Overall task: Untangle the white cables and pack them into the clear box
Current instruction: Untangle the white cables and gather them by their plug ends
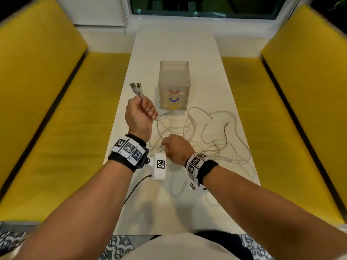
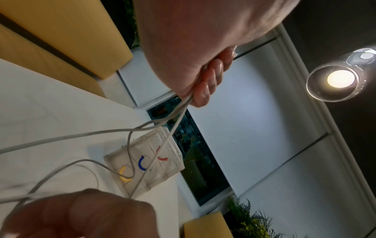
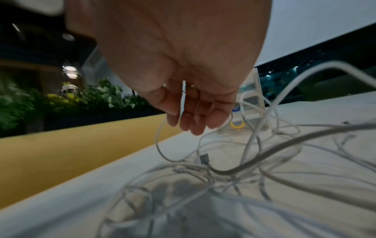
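A heap of tangled white cables [image 1: 206,139] lies on the white table [image 1: 174,44], in front of and to the right of the clear box [image 1: 173,79]. The box is a stack of three drawers with red, blue and yellow handles. My left hand [image 1: 148,109] is raised left of the box and grips two cables, whose USB plugs [image 1: 136,87] stick up above the fist. In the left wrist view its fingers [image 2: 207,80] curl round those cables [image 2: 177,119]. My right hand [image 1: 167,145] hovers over the near part of the heap, and a white cable [image 3: 184,96] runs up between its curled fingers [image 3: 195,119].
Yellow benches [image 1: 47,109] [image 1: 293,109] flank the narrow table on both sides. A window [image 1: 206,6] stands beyond the far end. A black wire [image 1: 135,186] hangs from my left wrist camera. Cable loops reach to the table's right edge.
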The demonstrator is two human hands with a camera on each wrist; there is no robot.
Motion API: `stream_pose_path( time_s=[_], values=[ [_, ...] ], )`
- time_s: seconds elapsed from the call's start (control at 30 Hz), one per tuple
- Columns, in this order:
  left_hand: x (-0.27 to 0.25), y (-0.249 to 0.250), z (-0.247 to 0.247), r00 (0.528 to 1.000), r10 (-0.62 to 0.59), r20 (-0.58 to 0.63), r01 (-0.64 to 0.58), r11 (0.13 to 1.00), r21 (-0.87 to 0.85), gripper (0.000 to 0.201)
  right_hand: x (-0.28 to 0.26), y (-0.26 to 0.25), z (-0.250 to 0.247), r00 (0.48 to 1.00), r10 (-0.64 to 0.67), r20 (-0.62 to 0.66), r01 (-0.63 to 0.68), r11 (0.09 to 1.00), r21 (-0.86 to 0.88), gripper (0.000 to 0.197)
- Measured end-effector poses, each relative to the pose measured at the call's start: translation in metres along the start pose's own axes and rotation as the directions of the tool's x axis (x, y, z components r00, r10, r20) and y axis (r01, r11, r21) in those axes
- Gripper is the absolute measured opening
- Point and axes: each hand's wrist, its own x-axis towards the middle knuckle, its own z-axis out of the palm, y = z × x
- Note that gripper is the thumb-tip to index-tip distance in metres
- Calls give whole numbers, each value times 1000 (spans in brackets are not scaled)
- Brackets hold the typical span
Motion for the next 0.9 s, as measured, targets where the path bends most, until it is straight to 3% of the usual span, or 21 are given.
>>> stream_pose_path(
  time_s=[0.1,0.3,0.53,0.63,0.7,0.77,0.83,0.9],
  values=[
    [-2,0,2,999,12,30,-13,1000,16,34,22,6,11,996,84,12,-83,994,-75,38],
    [-1,1,-5,994,58,97,-65,995,75,27,38,19,20,991,122,55,-102,955,-279,25],
    [5,3,-13,983,141,115,-159,973,169,21,26,7,-1,996,91,-13,-91,973,-213,18],
    [8,8,-11,971,207,121,-229,947,224,22,2,-1,-33,996,89,-12,-89,996,12,2],
    [9,14,-7,962,244,119,-269,922,278,23,-16,-7,-61,994,95,-44,-82,968,236,7],
    [10,17,-1,962,239,135,-272,897,348,25,-28,-14,-90,986,107,-129,-33,877,480,11],
    [6,17,6,967,184,175,-242,874,420,31,-36,-22,-119,975,110,-192,55,723,689,13],
    [-1,13,14,963,112,244,-220,850,478,34,-41,-29,-143,963,87,-254,149,611,778,12]
  ],
)
